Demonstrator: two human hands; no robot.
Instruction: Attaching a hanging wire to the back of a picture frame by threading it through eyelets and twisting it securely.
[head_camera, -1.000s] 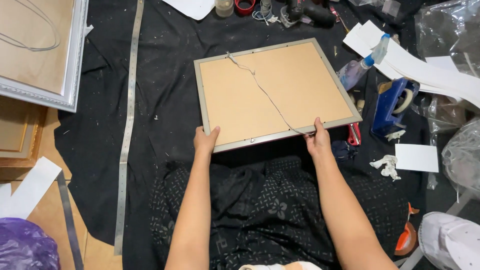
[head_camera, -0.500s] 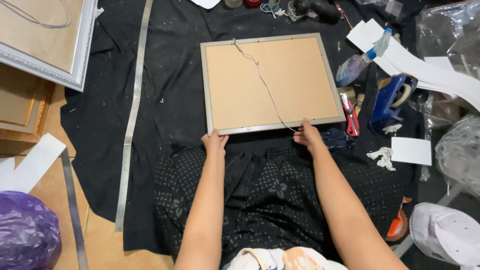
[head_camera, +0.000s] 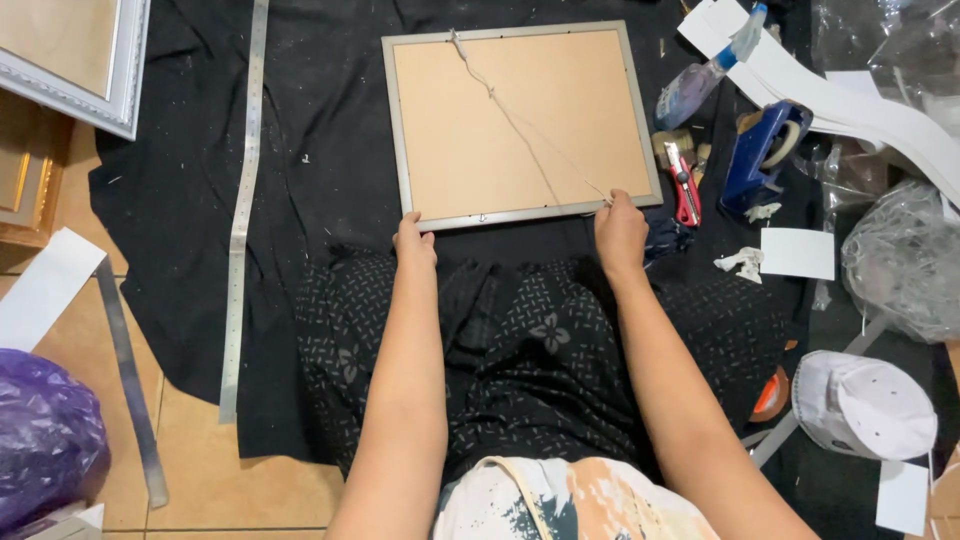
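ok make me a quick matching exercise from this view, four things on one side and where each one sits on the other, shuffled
Things:
1. picture frame
2. blue tape dispenser
3. long metal ruler
4. white cap

Places:
A. lower right, beside the person's right arm
B. face down on the black cloth, its near edge held by the left hand and right hand
C. lying lengthwise left of the frame
D. right of the frame, past the red utility knife

Pairs: 1-B, 2-D, 3-C, 4-A
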